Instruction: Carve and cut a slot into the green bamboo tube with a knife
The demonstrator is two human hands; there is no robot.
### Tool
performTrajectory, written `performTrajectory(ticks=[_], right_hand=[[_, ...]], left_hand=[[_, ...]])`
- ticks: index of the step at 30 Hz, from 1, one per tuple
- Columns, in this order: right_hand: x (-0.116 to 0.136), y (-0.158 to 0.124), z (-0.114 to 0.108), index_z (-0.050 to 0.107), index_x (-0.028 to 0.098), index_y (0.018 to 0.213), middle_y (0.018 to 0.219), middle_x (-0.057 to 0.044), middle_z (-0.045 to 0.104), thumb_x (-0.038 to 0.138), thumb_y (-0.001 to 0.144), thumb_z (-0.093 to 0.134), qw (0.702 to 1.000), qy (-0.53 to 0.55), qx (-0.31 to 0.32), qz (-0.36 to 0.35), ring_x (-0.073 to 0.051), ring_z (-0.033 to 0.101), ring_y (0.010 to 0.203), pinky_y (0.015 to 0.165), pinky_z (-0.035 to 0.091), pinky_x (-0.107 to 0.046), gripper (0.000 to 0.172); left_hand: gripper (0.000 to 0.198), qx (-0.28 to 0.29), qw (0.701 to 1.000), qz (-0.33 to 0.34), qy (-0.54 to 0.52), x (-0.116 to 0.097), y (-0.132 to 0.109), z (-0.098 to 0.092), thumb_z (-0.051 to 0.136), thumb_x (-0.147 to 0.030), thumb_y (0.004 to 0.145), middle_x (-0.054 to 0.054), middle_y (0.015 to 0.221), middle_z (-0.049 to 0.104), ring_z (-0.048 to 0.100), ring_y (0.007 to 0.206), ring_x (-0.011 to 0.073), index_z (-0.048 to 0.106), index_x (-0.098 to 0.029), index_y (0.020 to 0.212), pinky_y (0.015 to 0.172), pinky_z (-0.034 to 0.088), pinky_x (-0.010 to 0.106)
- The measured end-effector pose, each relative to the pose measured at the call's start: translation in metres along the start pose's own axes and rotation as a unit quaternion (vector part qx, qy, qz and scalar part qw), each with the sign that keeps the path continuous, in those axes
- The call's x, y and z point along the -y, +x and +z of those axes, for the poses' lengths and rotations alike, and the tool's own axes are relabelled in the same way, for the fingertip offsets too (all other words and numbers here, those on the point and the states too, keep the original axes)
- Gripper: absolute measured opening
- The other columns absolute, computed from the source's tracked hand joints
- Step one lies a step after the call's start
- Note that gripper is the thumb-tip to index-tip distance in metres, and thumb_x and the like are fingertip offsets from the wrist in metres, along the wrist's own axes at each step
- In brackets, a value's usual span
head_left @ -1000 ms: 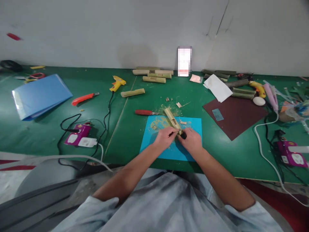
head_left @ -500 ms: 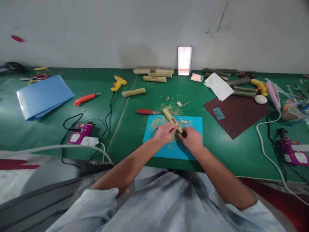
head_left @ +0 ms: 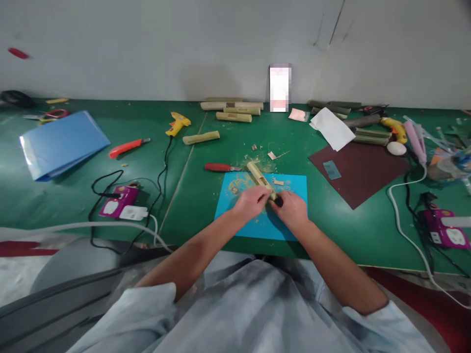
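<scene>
A pale bamboo tube (head_left: 256,171) with a rectangular cut-out in its side lies slanted over a blue sheet (head_left: 243,230), its far end pointing up and left. My left hand (head_left: 251,202) is closed on the tube's near part, thumb and fingers pinched together. At the near end, my right hand (head_left: 293,210) is closed, and a small dark piece (head_left: 278,201) shows between its fingers against the tube. What that piece is cannot be made out. Pale shavings (head_left: 235,186) and a small bamboo chip (head_left: 278,183) are scattered around the tube. A red-handled knife (head_left: 219,167) lies left of its far end.
More bamboo pieces (head_left: 233,117) line the wall beside a propped phone (head_left: 279,88). On the left are an orange cutter (head_left: 127,148), a yellow glue gun (head_left: 177,124), a blue folder (head_left: 64,144) and a purple power strip (head_left: 119,201). A dark brown sheet (head_left: 355,181) lies right.
The whole view has shifted slightly, so the table things sit a little higher and further left. Both hands keep their hold at the tube's near end, with hardly any movement.
</scene>
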State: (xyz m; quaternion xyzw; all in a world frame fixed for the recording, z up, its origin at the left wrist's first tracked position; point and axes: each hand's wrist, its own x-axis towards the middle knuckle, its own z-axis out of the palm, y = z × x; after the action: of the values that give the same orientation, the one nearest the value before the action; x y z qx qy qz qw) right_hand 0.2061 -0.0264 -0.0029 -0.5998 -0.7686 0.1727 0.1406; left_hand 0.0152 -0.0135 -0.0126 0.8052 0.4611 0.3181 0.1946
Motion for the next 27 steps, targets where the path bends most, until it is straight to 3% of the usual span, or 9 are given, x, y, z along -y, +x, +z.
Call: performTrajectory(ticks=[17, 21, 27], right_hand=[[-0.002, 0.0, 0.004, 0.069, 0.019, 0.097, 0.094, -0.008, 0.074, 0.043, 0.093, 0.063, 1.0, -0.013, 0.0, -0.007, -0.021, 0.066, 0.086, 0.069, 0.039, -0.031, 0.025], [-0.002, -0.002, 0.004, 0.07, 0.02, 0.096, 0.095, -0.008, 0.074, 0.046, 0.092, 0.065, 1.0, -0.018, -0.004, -0.005, -0.021, 0.067, 0.086, 0.068, 0.038, -0.031, 0.028], [0.0, -0.002, 0.002, 0.069, 0.019, 0.094, 0.095, -0.008, 0.075, 0.047, 0.092, 0.064, 1.0, -0.017, -0.008, -0.009, -0.021, 0.066, 0.086, 0.069, 0.038, -0.031, 0.028]], left_hand=[[0.017, -0.01, 1.0, -0.009, 0.011, 0.002, 0.0, 0.003, 0.057, -0.023, 0.098, 0.005, 0.09, 0.076, 0.072, 0.084, 0.0163, 0.073, -0.02, 0.095, 0.079, 0.059, 0.027], [0.019, -0.042, 0.998, -0.033, 0.023, 0.011, 0.001, -0.002, 0.055, -0.025, 0.1, 0.007, 0.097, 0.077, 0.073, 0.091, 0.0178, 0.073, -0.019, 0.098, 0.085, 0.059, 0.03], [0.018, -0.052, 0.997, -0.04, 0.028, 0.019, -0.002, -0.014, 0.058, -0.025, 0.099, 0.007, 0.095, 0.078, 0.074, 0.087, 0.0179, 0.074, -0.019, 0.1, 0.081, 0.06, 0.029]])
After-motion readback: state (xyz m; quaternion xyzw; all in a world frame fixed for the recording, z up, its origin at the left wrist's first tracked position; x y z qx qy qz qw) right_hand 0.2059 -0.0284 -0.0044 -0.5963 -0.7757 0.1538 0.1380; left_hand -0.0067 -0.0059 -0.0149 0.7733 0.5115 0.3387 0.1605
